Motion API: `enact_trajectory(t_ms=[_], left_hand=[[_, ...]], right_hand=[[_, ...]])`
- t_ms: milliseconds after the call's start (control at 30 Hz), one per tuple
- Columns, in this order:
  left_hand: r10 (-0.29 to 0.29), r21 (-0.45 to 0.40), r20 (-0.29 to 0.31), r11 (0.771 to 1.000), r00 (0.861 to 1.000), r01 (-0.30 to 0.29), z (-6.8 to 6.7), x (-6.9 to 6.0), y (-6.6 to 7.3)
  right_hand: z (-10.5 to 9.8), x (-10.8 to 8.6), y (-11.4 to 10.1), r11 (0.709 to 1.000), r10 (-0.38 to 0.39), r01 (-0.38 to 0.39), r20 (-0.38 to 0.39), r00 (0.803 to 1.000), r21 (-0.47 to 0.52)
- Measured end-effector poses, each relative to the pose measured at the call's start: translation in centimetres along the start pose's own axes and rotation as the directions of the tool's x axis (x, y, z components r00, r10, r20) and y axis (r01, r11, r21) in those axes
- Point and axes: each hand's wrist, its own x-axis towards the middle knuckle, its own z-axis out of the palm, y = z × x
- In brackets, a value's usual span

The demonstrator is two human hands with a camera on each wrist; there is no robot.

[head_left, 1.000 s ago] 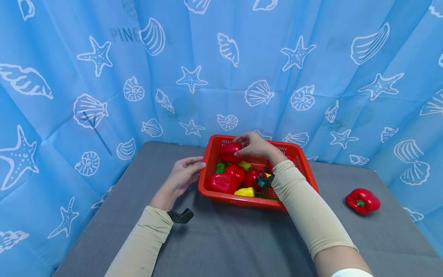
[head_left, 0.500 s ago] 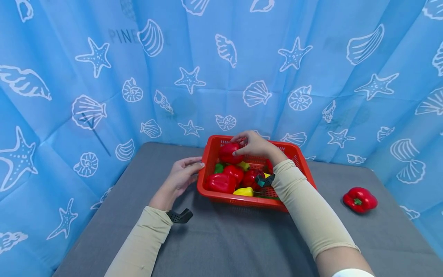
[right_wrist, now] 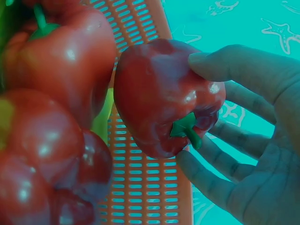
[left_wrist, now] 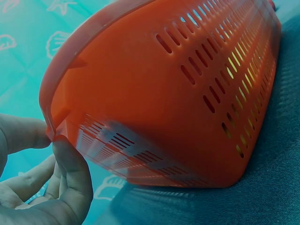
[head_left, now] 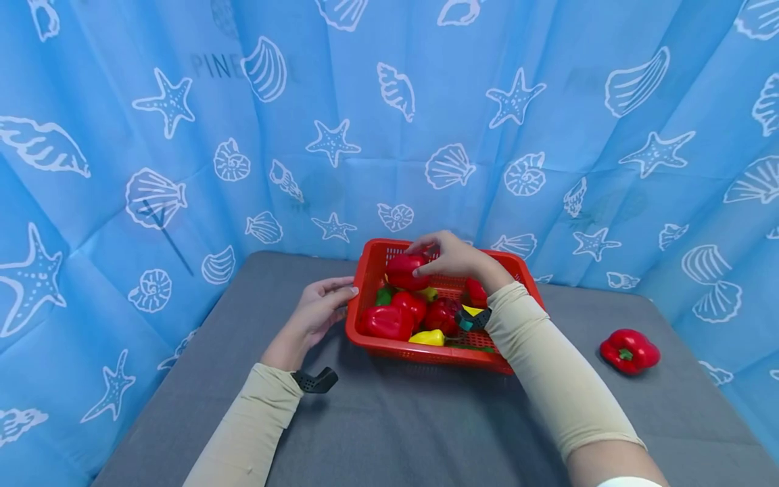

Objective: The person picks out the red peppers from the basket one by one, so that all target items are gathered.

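An orange-red plastic basket (head_left: 453,352) stands on the grey cloth, holding several peppers and other vegetables. My left hand (head_left: 322,308) pinches the rim at its left end between thumb and finger, as the left wrist view shows at the basket rim (left_wrist: 47,101). Over the back left of the basket, my right hand (head_left: 453,256) holds a red bell pepper (right_wrist: 159,93) with a green stem, thumb on one side and fingers round the other. Below it lie a red bell pepper (head_left: 386,322), a yellow pepper (head_left: 428,337) and a green piece (head_left: 385,295) partly hidden.
One more red bell pepper (head_left: 629,351) lies on the grey tablecloth (head_left: 389,426) to the right of the basket. A blue curtain (head_left: 365,135) with white shells and starfish hangs close behind the table.
The head view has shifted slightly. My right forearm has swung a little to the right, while the hand keeps its hold on the red bell pepper. The left hand stays on the rim.
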Motion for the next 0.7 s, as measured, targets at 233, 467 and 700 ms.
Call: enact_trajectory(t_ms=[233,467,700], left_hand=[[-0.006,-0.003,0.004,1.000,1.000,0.006,0.1,0.0,-0.1],[0.001,-0.003,0.001,1.000,1.000,-0.001,0.1,0.0,0.0],[-0.003,-0.005,-0.001,1.000,1.000,0.003,0.0,0.0,-0.1]], right_hand=[[-0.7,-1.5,-0.5,1.000,-0.011,0.011,-0.024,1.000,-0.007],[-1.8,-3.5,-0.9,0.999,-0.041,0.042,-0.056,0.998,0.023],[-2.6,-5.6,-0.4,0.994,-0.088,0.093,-0.095,0.992,0.058]])
